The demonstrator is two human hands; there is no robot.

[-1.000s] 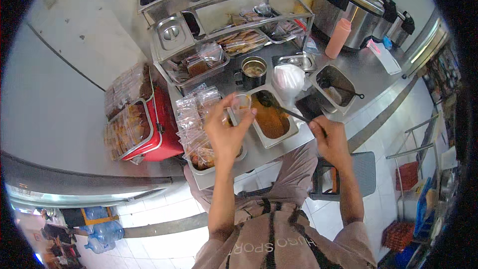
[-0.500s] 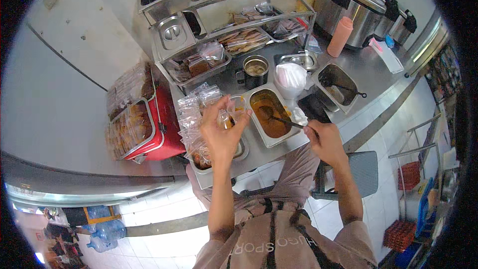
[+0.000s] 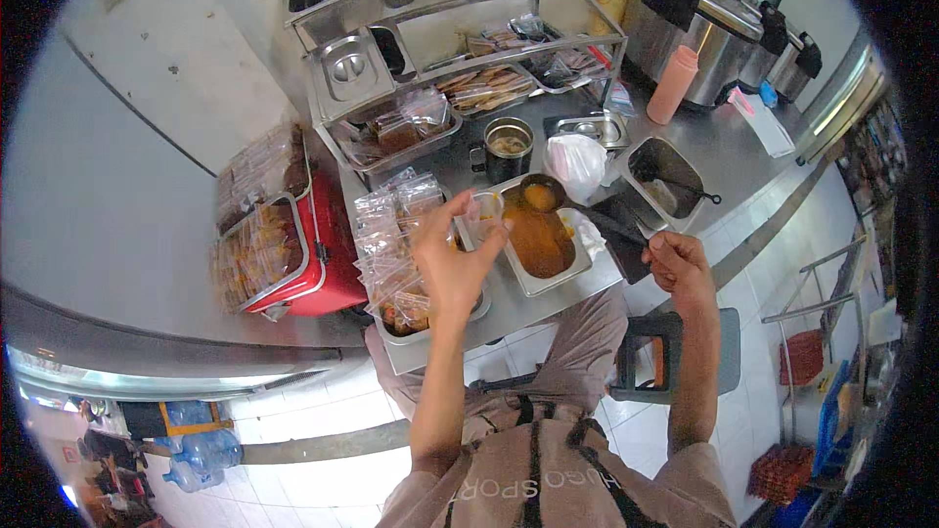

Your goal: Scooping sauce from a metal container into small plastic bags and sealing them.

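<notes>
I see orange-brown sauce in a silver pan between the left grip and right grip. The right grip's ladle is black. Left of the left grip, one box is red. Past the right grip, a bottle is pink.

A steel table carries a pan of orange sauce, a black mug and a pink bottle.
</notes>
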